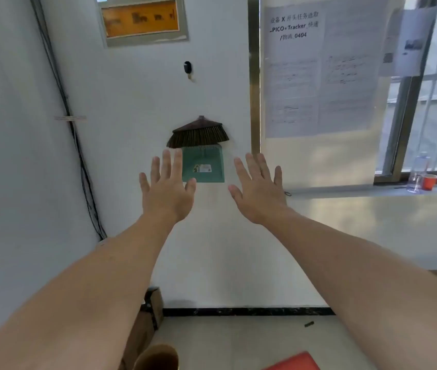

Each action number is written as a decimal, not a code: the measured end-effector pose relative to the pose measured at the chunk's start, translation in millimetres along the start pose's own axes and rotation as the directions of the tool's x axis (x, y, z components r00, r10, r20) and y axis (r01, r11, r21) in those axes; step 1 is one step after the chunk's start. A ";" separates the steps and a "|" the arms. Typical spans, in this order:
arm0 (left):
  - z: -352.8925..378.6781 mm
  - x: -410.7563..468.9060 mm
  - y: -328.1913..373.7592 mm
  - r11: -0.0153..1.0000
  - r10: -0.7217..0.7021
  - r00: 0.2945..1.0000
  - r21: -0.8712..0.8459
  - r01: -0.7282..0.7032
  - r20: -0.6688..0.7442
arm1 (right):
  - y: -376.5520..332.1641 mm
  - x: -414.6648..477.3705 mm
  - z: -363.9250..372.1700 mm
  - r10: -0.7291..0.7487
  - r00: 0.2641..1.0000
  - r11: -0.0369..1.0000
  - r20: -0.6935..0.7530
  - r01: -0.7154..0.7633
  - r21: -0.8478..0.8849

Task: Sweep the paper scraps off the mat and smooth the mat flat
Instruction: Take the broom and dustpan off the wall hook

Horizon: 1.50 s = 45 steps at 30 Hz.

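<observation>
Two bare hands raised, fingers spread and released, grasping nothing.
Against the green dustpan [209, 166] hung on the wall under a broom [198, 134], the left hand [168, 188] overlaps its left edge and the right hand [258, 190] sits just right of it. Well below the dustpan lies a red corner [294, 361]; whether it is the mat cannot be told.

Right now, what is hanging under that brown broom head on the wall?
A teal dustpan with a small sticker, flat against the wall. The bristles of the broom head cover its top edge, and the left hand hides its left edge.
</observation>
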<state>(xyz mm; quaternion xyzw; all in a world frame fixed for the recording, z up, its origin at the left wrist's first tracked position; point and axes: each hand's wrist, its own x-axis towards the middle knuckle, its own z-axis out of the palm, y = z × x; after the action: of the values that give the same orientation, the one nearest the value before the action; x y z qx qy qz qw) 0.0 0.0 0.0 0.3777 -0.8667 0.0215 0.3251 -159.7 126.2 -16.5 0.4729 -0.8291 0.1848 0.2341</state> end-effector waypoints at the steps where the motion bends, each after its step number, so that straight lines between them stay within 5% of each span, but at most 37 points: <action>1: 3.3 -0.2 -4.9 0.999 0.001 1.000 0.033 -0.001 0.017 | -3.6 -0.3 4.0 0.004 1.000 0.999 0.007 -0.004 -0.042; 35: 156.2 244.4 -88.9 0.996 -0.086 0.995 -0.014 0.087 0.047 | 14.9 276.1 139.5 -0.023 1.000 0.996 0.020 0.021 0.085; 45: 239.0 395.8 -150.6 0.971 -0.091 0.963 -0.190 0.142 0.253 | -9.0 436.6 223.6 0.024 0.999 0.997 0.043 -0.028 0.078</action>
<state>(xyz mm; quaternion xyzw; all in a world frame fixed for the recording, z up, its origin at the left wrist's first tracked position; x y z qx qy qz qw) -229.3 -428.7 9.8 0.3923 -0.8736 -0.1341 0.2550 -393.0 -300.8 46.2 0.4747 -0.8321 0.2100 0.1953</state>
